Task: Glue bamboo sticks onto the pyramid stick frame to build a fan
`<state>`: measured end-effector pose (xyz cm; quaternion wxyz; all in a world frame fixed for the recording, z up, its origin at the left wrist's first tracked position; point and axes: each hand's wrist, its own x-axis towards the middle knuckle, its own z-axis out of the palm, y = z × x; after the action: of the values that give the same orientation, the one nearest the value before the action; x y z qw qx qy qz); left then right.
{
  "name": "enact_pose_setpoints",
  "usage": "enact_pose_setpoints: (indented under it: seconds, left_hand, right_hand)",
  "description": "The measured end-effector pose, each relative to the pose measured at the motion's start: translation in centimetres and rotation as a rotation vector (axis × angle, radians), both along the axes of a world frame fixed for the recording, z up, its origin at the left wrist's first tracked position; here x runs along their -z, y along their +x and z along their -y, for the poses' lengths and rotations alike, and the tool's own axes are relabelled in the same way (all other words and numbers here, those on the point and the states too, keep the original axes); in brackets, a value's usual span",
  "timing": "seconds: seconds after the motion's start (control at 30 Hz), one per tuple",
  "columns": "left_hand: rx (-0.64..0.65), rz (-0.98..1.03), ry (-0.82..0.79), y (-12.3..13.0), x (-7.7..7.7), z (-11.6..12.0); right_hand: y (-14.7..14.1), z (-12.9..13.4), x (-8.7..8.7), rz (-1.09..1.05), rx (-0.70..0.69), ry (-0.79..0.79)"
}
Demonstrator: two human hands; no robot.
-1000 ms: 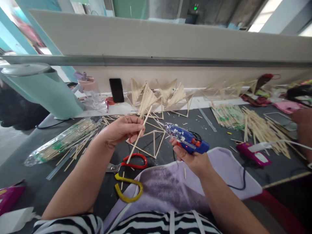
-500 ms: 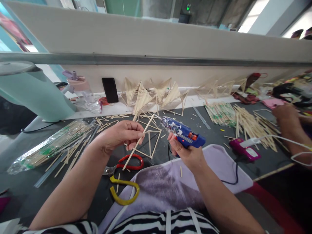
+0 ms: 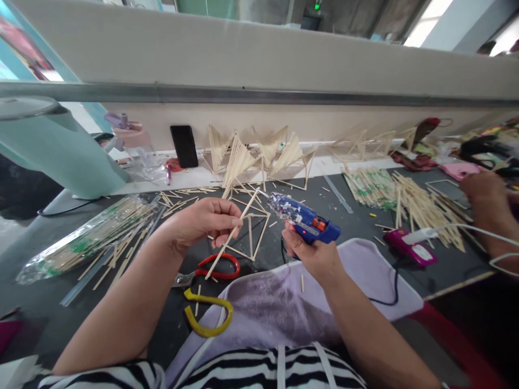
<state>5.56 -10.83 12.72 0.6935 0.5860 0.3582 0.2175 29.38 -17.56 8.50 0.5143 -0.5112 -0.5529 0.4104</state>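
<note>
Between the thumb and fingers of my left hand (image 3: 217, 220) is a thin wooden stick (image 3: 230, 239), slanting up to the right. My right hand (image 3: 307, 249) grips a blue hot glue gun (image 3: 310, 219), its front crusted with pale bits and its nozzle at the stick's upper end. Whether nozzle and stick touch I cannot tell. Under the stick, on the dark table, lies a frame of glued sticks (image 3: 250, 237), partly hidden by my left hand. Below that are pliers (image 3: 214, 319) with one red and one yellow handle.
Several stick structures (image 3: 239, 156) stand along the wall beside a phone (image 3: 184, 147). Bagged sticks (image 3: 93, 232) lie at left, more loose sticks (image 3: 430, 210) at right. A magenta power adapter (image 3: 411, 248) with cables sits near another person's arm (image 3: 488, 210). A lilac cloth (image 3: 275, 308) covers the near edge.
The view has shifted slightly. Both hands keep nearly the same pose, with the stick's tip still at the glue gun's nozzle.
</note>
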Motion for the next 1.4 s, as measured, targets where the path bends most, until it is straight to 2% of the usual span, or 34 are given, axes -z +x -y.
enact_pose_setpoints:
  seconds: [0.23,0.5,0.7,0.83,0.97,1.13,1.3,1.4]
  left_hand:
    - [-0.008,0.014,-0.021,0.2,-0.2,0.0]
    - [0.003,0.005,-0.009,0.1,-0.3,0.1]
    - [0.047,0.044,-0.029,-0.1,-0.1,0.0]
    - [0.061,0.102,-0.059,-0.7,-0.3,-0.1]
    - [-0.075,0.113,0.007,-2.5,-1.5,-0.6]
    - [-0.214,-0.027,0.11,-4.6,-1.9,-1.7]
    - [-0.213,-0.159,0.167,-5.0,-0.8,-2.7]
    - [-0.182,-0.235,0.173,-4.7,-0.2,-2.9]
  right_hand:
    - [-0.1,0.0,-0.2,0.035,0.061,0.024]
    - [-0.2,0.1,-0.1,-0.024,0.096,0.014]
    - [0.0,-0.3,0.7,0.08,0.121,0.061]
    - [1.2,-1.3,1.7,0.299,0.167,0.125]
    - [3.5,-3.1,2.9,0.766,0.223,0.222]
    - [5.5,-5.5,5.3,1.264,0.138,0.008]
    - [6.7,-7.7,7.8,1.358,0.053,-0.107]
    - [7.5,-8.5,7.7,1.31,-0.03,-0.175]
